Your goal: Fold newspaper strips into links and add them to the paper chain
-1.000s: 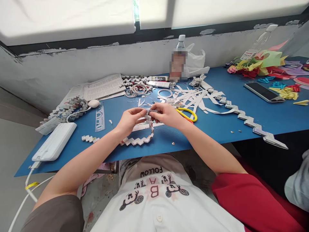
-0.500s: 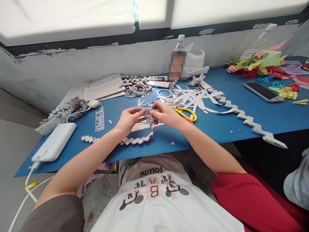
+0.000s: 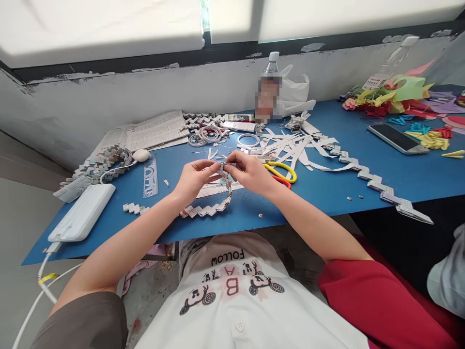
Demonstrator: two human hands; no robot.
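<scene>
While both hands work above the middle of the blue table (image 3: 327, 194), the left hand (image 3: 194, 178) and the right hand (image 3: 250, 172) pinch the upper end of a folded newspaper chain (image 3: 212, 207) between thumb and fingertips. Both hands are closed on the chain's top link, left from the left side, right from the right side, and the fingertips nearly meet. From the grip the chain hangs down, curves leftward and rests its zigzag tail on the table surface near the front edge.

Yellow-handled scissors (image 3: 281, 170) lie just beside the right hand, on its far side. Loose white paper strips (image 3: 294, 148) are scattered behind the scissors. A second, longer folded chain (image 3: 366, 177) runs from these strips toward the right front edge of the table. A short chain piece (image 3: 135, 209) lies left of the left forearm. A clear ruler (image 3: 150, 175) and a white power bank (image 3: 83, 213) lie further left; the power bank sits near the left front corner. Tape rolls (image 3: 249, 140), folded newspaper (image 3: 156, 130) and a water bottle (image 3: 271, 87) stand toward the wall. A smartphone (image 3: 397, 138) and coloured paper scraps (image 3: 395, 97) occupy the far right.
</scene>
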